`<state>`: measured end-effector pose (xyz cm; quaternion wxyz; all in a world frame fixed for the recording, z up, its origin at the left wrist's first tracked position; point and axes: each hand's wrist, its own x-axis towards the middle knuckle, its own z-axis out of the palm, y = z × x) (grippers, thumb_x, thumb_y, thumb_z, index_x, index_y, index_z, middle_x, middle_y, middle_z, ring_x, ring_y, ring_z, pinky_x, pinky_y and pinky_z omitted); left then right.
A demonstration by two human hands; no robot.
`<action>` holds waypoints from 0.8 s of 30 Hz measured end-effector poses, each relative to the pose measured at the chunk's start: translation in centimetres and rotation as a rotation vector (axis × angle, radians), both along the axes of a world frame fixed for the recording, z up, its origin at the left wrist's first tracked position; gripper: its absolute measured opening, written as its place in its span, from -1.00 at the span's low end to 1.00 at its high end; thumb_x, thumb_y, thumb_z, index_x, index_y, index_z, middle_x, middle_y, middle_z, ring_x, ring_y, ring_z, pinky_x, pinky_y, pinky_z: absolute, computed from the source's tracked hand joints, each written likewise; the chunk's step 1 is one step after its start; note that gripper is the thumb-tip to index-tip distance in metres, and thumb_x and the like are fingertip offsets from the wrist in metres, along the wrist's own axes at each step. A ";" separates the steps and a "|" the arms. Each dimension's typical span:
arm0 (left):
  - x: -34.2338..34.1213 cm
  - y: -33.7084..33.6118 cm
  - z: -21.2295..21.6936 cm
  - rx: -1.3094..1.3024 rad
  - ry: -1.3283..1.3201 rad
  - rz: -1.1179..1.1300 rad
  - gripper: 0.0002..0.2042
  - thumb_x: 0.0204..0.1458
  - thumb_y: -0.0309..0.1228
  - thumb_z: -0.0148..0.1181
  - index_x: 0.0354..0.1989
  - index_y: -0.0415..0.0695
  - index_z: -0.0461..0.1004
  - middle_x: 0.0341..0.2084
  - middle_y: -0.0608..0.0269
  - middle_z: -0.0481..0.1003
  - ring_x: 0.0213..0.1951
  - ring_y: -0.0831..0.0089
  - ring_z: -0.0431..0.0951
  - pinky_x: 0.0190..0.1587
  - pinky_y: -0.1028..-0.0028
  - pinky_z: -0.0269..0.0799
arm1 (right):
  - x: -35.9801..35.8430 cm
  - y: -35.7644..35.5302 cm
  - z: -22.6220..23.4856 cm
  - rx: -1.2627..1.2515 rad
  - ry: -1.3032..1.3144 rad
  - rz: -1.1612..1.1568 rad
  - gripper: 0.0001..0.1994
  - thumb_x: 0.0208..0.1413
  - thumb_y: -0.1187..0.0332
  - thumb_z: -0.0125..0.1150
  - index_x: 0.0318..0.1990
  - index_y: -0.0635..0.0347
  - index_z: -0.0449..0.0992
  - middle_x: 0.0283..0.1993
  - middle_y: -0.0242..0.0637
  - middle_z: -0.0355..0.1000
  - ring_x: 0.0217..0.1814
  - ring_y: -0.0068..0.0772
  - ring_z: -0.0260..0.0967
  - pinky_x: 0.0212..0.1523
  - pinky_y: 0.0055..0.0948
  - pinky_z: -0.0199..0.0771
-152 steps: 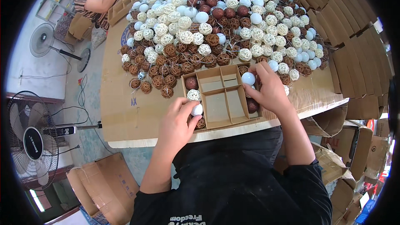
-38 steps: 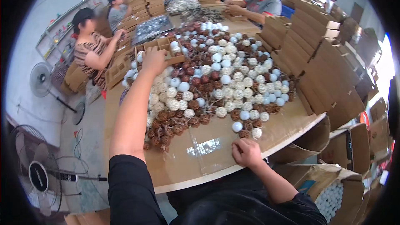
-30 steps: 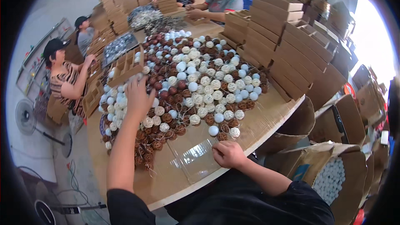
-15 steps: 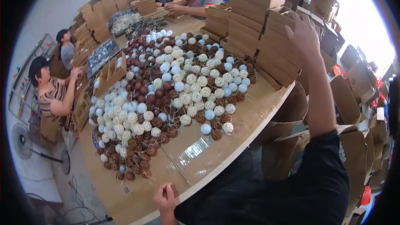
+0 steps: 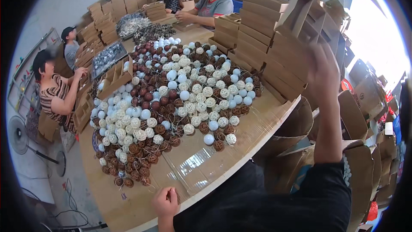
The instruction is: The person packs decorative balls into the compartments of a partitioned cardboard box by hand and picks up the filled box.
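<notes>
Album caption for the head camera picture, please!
Heaped balls, left hand at table edge, right hand near tilted box.

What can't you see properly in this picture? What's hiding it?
All in the head view:
Right hand: blurred, so I can't tell whether its fingers grip the tilted divided box.
Left hand: its curled fingers hide whether anything is inside.
Ball pile: the upper balls cover those underneath.
Lower-right carton: the black sleeve hides much of its inside.
</notes>
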<state>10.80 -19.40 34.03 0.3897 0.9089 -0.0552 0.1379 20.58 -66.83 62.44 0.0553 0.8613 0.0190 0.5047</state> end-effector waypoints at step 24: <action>-2.3 -0.3 4.5 0.564 -0.219 -0.771 -0.53 -0.02 -0.27 0.31 0.14 0.00 0.56 -0.28 0.32 0.47 -0.21 0.33 0.52 -0.09 0.33 0.42 | 3.7 18.2 -22.9 -0.496 0.695 1.524 -0.85 0.07 0.31 0.21 -0.23 0.10 0.52 0.02 -0.29 0.53 0.28 -0.16 0.42 0.21 -0.21 0.46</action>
